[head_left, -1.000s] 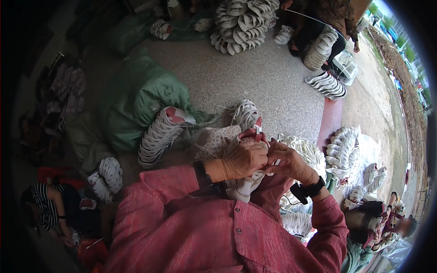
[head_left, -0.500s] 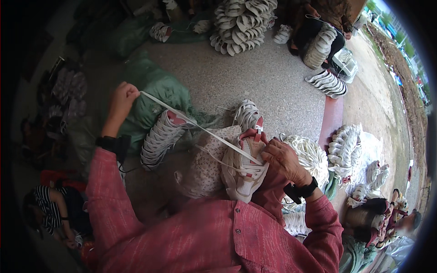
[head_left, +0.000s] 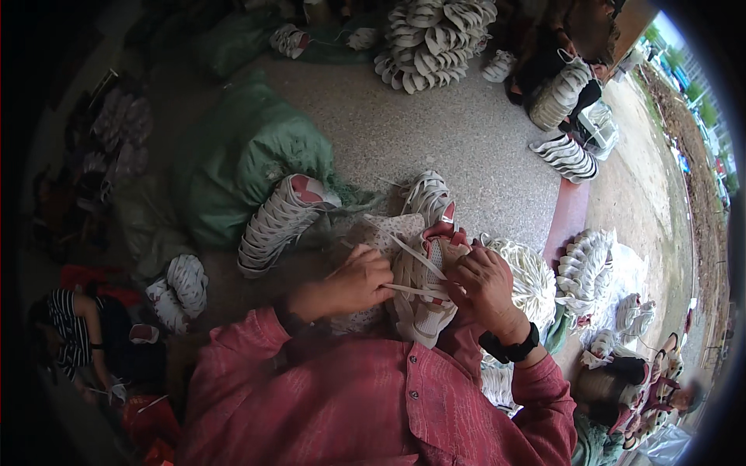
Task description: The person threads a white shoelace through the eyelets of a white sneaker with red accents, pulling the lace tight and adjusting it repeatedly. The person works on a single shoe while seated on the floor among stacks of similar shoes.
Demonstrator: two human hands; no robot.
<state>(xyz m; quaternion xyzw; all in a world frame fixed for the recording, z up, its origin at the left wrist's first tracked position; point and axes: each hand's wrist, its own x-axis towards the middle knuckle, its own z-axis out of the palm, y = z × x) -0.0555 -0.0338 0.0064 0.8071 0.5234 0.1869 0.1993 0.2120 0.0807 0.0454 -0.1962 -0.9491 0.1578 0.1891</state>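
A white shoe upper with red trim (head_left: 426, 299) lies on my lap, toe pointing away. My left hand (head_left: 356, 281) is closed on a flat white lace (head_left: 408, 289) that runs across the shoe's eyelets. A second stretch of the lace (head_left: 406, 248) slants up to the left. On the shoe's right side, my right hand (head_left: 483, 283), with a black watch on the wrist, pinches the upper and the lace end. My red sleeves fill the lower part of the view.
A row of nested white shoe uppers (head_left: 280, 221) leans on a green sack (head_left: 241, 159). More white piles: far (head_left: 431, 39), right (head_left: 587, 264), and a bundle of laces (head_left: 528, 276). Another person sits at lower left (head_left: 74, 334), others at the far right.
My left hand, stretched far out to the left pulling the lace taut half a second ago, has come back to the shoe and holds the lace close to the eyelets.
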